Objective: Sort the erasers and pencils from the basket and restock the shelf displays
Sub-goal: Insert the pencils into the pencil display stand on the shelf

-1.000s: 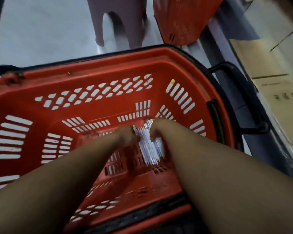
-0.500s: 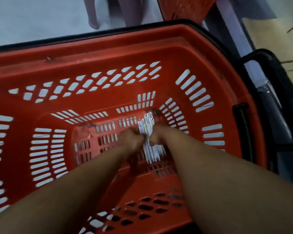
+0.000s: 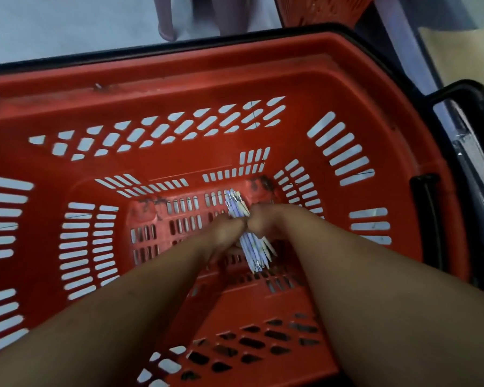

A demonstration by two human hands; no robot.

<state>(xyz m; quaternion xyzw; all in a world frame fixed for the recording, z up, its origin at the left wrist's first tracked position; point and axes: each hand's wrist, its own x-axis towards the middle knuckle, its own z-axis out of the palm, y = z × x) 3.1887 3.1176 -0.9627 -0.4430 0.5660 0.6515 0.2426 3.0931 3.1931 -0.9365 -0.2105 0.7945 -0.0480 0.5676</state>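
A red plastic basket [image 3: 179, 88] with slotted walls fills the view. Both my arms reach down to its floor. A bundle of pale white and lilac pencils [image 3: 253, 251] lies there, running from far to near. My left hand [image 3: 224, 231] closes on the bundle from the left and my right hand [image 3: 266, 222] from the right, knuckles nearly touching over its middle. The pencil ends stick out above and below my fingers. I see no erasers in the basket.
The basket's black handle [image 3: 458, 93] hangs at its right side. A second red basket [image 3: 324, 9] stands behind, beside the legs of a mauve plastic stool [image 3: 166, 20] on the grey floor. Brown cardboard [image 3: 458, 51] lies at the far right.
The view has dropped closer into the basket. My two hands have drawn together around the pencils, gathering them into a tighter bundle on the basket floor.
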